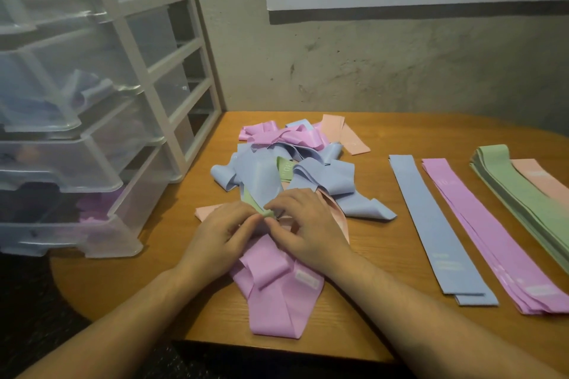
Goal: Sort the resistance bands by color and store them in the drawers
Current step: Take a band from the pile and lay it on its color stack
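Left hand (220, 232): pinching the crumpled green rubber band (267, 212), centre frame.
Right hand (303, 226): fingers curled onto the same band.
Surface (385, 255): wooden.

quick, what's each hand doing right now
Left hand: fingers pinch the end of the green band in the tangled pile.
Right hand: fingers curled on the same green band end.

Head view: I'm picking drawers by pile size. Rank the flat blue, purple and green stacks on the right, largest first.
1. green stack, thickest, partly cut off by the frame edge
2. purple stack
3. blue stack, thinnest

Nearness may skew this.
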{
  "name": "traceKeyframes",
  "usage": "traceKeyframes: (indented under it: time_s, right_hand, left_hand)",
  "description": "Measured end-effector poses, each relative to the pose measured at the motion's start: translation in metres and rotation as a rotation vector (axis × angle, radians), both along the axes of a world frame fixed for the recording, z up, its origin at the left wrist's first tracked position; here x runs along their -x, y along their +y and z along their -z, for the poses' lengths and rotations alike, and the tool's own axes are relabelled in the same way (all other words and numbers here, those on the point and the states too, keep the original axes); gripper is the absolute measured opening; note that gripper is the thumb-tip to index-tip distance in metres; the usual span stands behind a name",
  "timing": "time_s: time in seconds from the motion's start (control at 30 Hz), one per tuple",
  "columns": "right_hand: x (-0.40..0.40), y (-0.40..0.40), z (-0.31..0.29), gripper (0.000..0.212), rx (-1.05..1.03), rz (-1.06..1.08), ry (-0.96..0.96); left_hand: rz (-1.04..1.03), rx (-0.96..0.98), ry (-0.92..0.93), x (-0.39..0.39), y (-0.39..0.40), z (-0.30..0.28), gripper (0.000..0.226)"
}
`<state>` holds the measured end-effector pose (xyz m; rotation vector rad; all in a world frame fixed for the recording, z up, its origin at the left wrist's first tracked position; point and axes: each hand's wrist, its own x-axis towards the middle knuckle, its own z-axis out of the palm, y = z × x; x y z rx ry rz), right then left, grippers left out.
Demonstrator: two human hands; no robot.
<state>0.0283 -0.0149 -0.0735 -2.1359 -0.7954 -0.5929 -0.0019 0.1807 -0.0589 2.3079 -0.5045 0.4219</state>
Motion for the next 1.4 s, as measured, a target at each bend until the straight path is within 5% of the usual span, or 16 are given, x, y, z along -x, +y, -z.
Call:
traceKeyframes:
  time_s: [0.33,0.5,0.7,0.9,1.07,1.4]
  right_hand:
    - [0.004,-0.006,-0.007,0.008,-0.120,-0.118,0.000]
    - [0.008,-0.010,-0.011,0.011,-0.297,-0.050,0.240]
    - [0.019,-0.024,-0.021,0.027,-0.430,-0.099,0.499]
    - [0.028,-0.033,-0.053,0.024,-0.472,-0.122,0.517]
    - [0.033,-0.040,-0.087,0.013,-0.461,-0.111,0.419]
    - [0.032,-0.073,-0.138,0.017,-0.805,-0.093,0.378]
  left_hand:
    - [-0.017,0.036,0.269,0.009,-0.006,-0.013,0.034]
    - [0.044,0.076,0.359,0.017,-0.008,-0.020,0.028]
    - [0.021,0.065,0.254,0.022,-0.018,-0.027,0.015]
    - [0.043,0.111,0.160,0.023,-0.031,-0.043,0.040]
    - [0.039,0.186,0.214,0.022,-0.043,-0.055,0.015]
    - [0.014,0.127,0.080,0.019,-0.070,-0.089,0.013]
